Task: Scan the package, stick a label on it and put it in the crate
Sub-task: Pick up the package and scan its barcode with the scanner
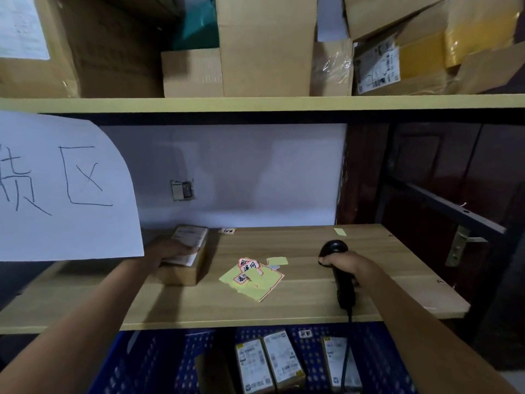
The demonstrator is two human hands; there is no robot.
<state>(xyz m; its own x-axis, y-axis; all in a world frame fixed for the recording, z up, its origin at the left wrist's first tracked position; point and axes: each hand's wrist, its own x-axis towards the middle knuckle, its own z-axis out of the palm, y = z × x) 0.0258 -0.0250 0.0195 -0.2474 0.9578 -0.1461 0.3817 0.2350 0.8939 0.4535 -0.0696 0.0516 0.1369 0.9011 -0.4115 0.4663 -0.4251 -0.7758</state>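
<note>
Two small cardboard packages [189, 245] with white shipping labels lie stacked at the back left of the wooden shelf [284, 305]. My left hand [170, 249] is closed around the top one. A black handheld scanner [339, 268] is gripped in my right hand [345, 267] at the right of the shelf, its head pointing away and its cable hanging over the front edge. A yellow sticker sheet with red-bordered labels [251, 275] lies in the middle of the shelf. Below the shelf stands a blue perforated crate [159, 362] holding several labelled packages [279, 359].
A white paper sign [62, 186] with handwriting hangs at the left and hides part of the shelf. Large cardboard boxes [267, 44] fill the shelf above. Loose stickers [228, 230] lie near the back wall. A dark metal frame [443, 206] stands at the right.
</note>
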